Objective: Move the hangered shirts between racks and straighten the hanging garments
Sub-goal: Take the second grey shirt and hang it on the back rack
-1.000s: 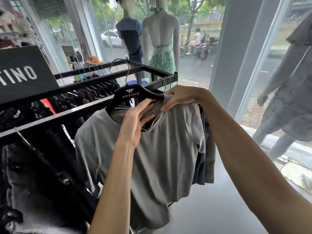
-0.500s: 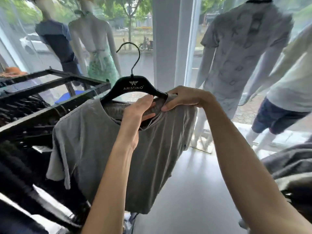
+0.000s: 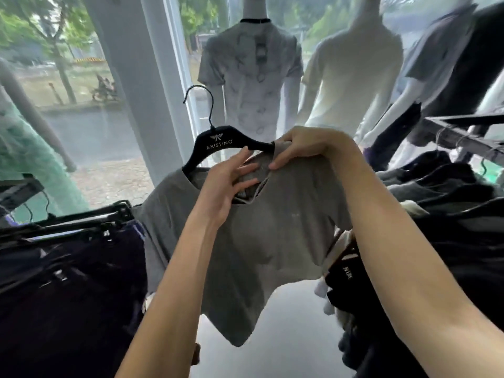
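A grey short-sleeved shirt (image 3: 267,241) hangs on a black hanger (image 3: 218,143) marked ARISTINO, held up in the air between two racks. My left hand (image 3: 226,186) pinches the shirt's collar from the front. My right hand (image 3: 308,147) grips the hanger's right arm together with the shirt's shoulder. The hanger's hook (image 3: 203,105) is free and touches no rail. A black rack (image 3: 81,222) with dark garments stands at lower left. Another rack (image 3: 463,137) with dark clothes stands at right.
Three dressed mannequins (image 3: 253,77) stand in the shop window straight ahead, beside a white pillar (image 3: 141,77). A mannequin in a green dress (image 3: 30,148) is at far left. Pale grey floor (image 3: 286,336) shows between the racks.
The view has swung right, away from the left rack. Both hands have carried the hangered grey shirt off that rack, keeping the same grip, and the right-hand rack has come into view.
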### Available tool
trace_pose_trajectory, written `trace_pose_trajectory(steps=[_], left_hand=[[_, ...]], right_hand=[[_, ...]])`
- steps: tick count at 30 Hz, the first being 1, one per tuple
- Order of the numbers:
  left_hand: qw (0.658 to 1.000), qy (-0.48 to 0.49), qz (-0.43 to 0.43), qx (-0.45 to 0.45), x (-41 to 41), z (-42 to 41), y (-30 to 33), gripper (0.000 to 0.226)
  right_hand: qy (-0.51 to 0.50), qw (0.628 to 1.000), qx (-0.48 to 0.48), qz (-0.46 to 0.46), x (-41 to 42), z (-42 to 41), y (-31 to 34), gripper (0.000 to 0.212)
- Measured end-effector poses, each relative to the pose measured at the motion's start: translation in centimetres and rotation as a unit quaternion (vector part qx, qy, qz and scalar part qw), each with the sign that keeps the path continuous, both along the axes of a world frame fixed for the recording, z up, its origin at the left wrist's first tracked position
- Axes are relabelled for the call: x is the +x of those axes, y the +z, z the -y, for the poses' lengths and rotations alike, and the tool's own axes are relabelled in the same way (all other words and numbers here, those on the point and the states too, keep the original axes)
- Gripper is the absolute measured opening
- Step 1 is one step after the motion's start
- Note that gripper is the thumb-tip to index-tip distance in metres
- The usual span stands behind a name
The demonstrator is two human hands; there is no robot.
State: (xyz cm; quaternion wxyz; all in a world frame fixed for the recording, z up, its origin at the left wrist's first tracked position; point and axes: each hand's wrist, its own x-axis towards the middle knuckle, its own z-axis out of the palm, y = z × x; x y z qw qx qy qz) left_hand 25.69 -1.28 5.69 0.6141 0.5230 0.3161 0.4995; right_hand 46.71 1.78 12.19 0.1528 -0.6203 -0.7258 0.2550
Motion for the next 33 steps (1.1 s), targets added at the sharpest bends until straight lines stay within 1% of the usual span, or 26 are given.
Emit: trace_pose_trajectory(steps=[2, 3, 6, 8, 9, 11, 12, 13, 16, 18, 20, 22, 24, 27, 29, 31, 33], left_hand=[[1.000, -0.025, -0.004, -0.001, 0.1, 0.0, 0.4, 0.029], [0.999, -0.038, -0.005, -0.004, 0.1, 0.1, 0.6, 0.029], [0.996, -0.085, -0.016, 0.001, 0.1, 1.4, 1.0, 0.033], [0.993, -0.119, -0.008, 0.012, 0.2, 3.2, 1.5, 0.032], [0.992, -0.127, -0.001, 0.016, 0.3, 4.1, 1.9, 0.034], [0.992, -0.123, 0.015, 0.019, 0.6, 5.9, 2.3, 0.038], [0.992, -0.122, 0.016, 0.025, 0.7, 6.8, 2.4, 0.038], [0.992, -0.122, 0.010, 0.031, 0.9, 7.7, 2.3, 0.037], [0.991, -0.130, 0.001, 0.031, 1.7, 10.7, 2.0, 0.029], [0.990, -0.135, -0.012, 0.043, 2.5, 13.0, 1.8, 0.023], [0.987, -0.145, -0.029, 0.059, 3.4, 15.3, 1.6, 0.027], [0.983, -0.161, -0.047, 0.075, 4.3, 18.1, 1.4, 0.032], [0.979, -0.175, -0.072, 0.080, 5.3, 21.6, 1.1, 0.026], [0.974, -0.189, -0.107, 0.071, 6.4, 27.3, 0.4, 0.028], [0.970, -0.205, -0.116, 0.056, 6.8, 31.0, -0.2, 0.030], [0.966, -0.224, -0.121, 0.035, 6.8, 35.0, -0.8, 0.032], [0.962, -0.240, -0.130, 0.030, 6.6, 38.7, -1.3, 0.037]], right_hand=[[-0.039, 0.999, 0.022, 0.012, 0.1, 1.7, 0.6, 0.017], [-0.061, 0.997, 0.035, 0.023, 0.1, 2.7, 0.7, 0.017], [-0.131, 0.985, 0.090, 0.072, -1.2, 6.6, 0.6, 0.031], [-0.187, 0.964, 0.151, 0.114, -3.1, 10.0, -0.1, 0.032], [-0.222, 0.949, 0.183, 0.131, -4.2, 11.7, -0.8, 0.028], [-0.285, 0.920, 0.233, 0.138, -6.3, 14.9, -2.6, 0.018], [-0.304, 0.912, 0.245, 0.129, -7.1, 16.4, -3.3, 0.018], [-0.314, 0.911, 0.243, 0.110, -7.7, 18.0, -3.8, 0.026], [-0.297, 0.937, 0.182, 0.008, -8.2, 22.4, -4.4, 0.059], [-0.292, 0.945, 0.138, -0.057, -8.2, 25.5, -4.6, 0.067], [-0.297, 0.939, 0.110, -0.131, -8.2, 28.7, -4.7, 0.067], [-0.307, 0.922, 0.095, -0.216, -8.5, 32.5, -5.0, 0.065], [-0.317, 0.901, 0.091, -0.282, -8.7, 36.5, -5.3, 0.062], [-0.333, 0.873, 0.096, -0.342, -9.3, 42.4, -5.8, 0.061], [-0.332, 0.854, 0.093, -0.390, -9.9, 46.1, -6.4, 0.057], [-0.336, 0.836, 0.089, -0.425, -10.5, 49.8, -7.2, 0.052], [-0.350, 0.821, 0.086, -0.442, -10.9, 53.5, -7.6, 0.043]])
